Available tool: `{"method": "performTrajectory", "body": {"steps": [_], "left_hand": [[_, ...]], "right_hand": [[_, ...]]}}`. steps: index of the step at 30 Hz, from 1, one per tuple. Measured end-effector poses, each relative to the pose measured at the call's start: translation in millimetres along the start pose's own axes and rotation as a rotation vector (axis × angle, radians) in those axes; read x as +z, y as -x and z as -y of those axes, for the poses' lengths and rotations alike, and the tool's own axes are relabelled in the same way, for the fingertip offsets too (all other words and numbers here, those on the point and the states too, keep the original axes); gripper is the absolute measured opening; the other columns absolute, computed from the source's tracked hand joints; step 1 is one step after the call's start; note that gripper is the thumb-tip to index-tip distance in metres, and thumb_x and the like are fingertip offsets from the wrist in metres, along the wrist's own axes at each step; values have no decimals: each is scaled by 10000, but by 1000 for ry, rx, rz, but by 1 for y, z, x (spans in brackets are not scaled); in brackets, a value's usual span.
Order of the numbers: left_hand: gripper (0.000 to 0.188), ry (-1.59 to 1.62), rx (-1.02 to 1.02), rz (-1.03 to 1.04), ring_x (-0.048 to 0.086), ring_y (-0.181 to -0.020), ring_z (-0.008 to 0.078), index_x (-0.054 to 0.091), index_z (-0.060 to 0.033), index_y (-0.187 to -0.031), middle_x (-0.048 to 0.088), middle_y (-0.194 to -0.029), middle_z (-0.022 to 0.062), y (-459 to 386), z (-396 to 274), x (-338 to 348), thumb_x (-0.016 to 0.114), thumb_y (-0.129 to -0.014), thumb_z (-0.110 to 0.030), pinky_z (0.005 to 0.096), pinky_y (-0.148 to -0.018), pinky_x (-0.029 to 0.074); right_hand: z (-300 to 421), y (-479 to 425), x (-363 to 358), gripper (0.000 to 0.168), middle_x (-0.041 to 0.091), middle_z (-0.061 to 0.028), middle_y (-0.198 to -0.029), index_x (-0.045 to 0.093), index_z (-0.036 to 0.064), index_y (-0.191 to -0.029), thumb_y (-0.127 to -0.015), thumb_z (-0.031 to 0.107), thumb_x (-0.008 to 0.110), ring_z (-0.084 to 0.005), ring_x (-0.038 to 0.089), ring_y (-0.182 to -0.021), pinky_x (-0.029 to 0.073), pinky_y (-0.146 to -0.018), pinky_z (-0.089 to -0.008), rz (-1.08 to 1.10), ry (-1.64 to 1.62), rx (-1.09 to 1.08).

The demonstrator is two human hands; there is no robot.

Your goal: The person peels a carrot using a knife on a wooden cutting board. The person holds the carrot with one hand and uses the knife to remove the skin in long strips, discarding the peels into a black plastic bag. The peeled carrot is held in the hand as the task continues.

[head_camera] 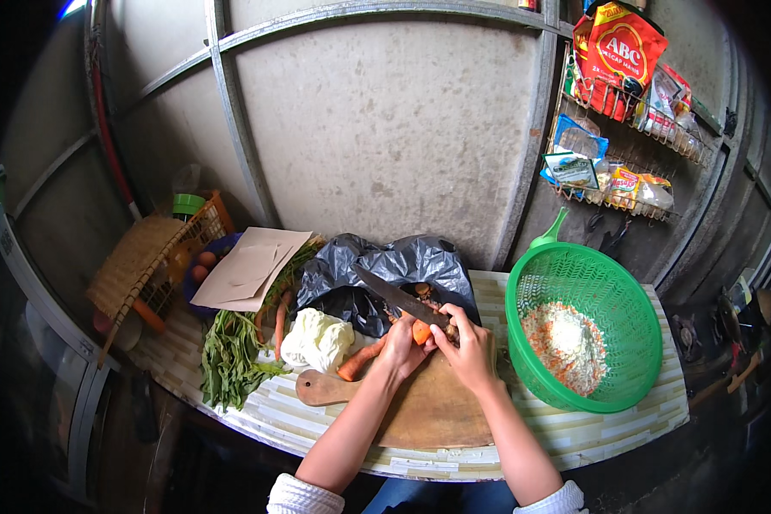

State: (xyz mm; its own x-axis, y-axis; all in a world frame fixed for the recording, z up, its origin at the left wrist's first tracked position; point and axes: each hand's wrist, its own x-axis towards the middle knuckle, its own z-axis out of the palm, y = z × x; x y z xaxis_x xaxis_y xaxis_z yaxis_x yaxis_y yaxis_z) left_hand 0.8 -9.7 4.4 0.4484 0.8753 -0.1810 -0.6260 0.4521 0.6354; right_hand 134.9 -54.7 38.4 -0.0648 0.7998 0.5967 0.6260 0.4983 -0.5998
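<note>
Over the wooden cutting board (437, 411), my left hand (403, 347) holds a piece of carrot (421, 331). My right hand (469, 350) grips a knife with a broad dark blade (392, 293), which points up and to the left across the carrot. Most of the knife's handle is hidden by my fingers. Behind both hands lies an open black plastic bag (385, 257) with scraps in it. Left of my left hand, a whole carrot (360, 361) lies by the board's handle, next to a pale cabbage (318, 340).
A green plastic colander (649, 360) with shredded orange and white food stands at right. Leafy greens (234, 360), more carrots (281, 324) and brown paper sheets (250, 266) lie at left, near eggs (204, 263) in a blue basket. Wire racks (668, 132) with packets hang at upper right.
</note>
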Motion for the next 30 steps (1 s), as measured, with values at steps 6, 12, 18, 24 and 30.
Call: {"method": "performTrajectory", "body": {"steps": [6, 12, 18, 24, 30], "left_hand": [[243, 96, 55, -78, 557, -630, 96, 579, -134, -949, 606, -825, -12, -8, 1, -4, 488, -949, -358, 208, -469, 418], [219, 106, 75, -116, 593, -670, 108, 598, -145, -945, 614, -831, -12, -6, 1, 0, 518, -934, -348, 229, -486, 459], [213, 88, 71, -99, 595, -680, 110, 599, -150, -943, 613, -837, -17, -8, 2, -4, 519, -933, -347, 239, -494, 467], [231, 77, 71, -145, 585, -694, 118, 586, -133, -941, 608, -852, 2, -7, 2, 0, 494, -944, -345, 231, -494, 452], [253, 41, 102, -139, 585, -748, 129, 575, -118, -939, 605, -866, 15, -4, -1, 4, 476, -953, -350, 266, -596, 484]], "right_hand": [[-1, 3, 0, 454, 612, -102, -710, 546, 89, -1176, -791, 274, 700, -264, 635, -607, 485, -564, -352, 54, 43, -41], [-4, 4, 0, 583, 632, -122, -722, 467, 99, -1279, -794, 343, 680, -306, 640, -613, 495, -561, -392, 133, 24, -46], [3, 3, -5, 577, 614, -101, -733, 474, 80, -1276, -781, 272, 700, -249, 638, -644, 489, -598, -356, 189, 4, 26], [-4, 3, 1, 571, 637, -138, -710, 446, 65, -1281, -819, 322, 663, -312, 643, -609, 488, -545, -396, 116, 48, -46], [1, 2, 0, 546, 646, -153, -718, 455, 59, -1263, -829, 323, 654, -316, 653, -623, 499, -552, -391, 111, 60, -35]]}}
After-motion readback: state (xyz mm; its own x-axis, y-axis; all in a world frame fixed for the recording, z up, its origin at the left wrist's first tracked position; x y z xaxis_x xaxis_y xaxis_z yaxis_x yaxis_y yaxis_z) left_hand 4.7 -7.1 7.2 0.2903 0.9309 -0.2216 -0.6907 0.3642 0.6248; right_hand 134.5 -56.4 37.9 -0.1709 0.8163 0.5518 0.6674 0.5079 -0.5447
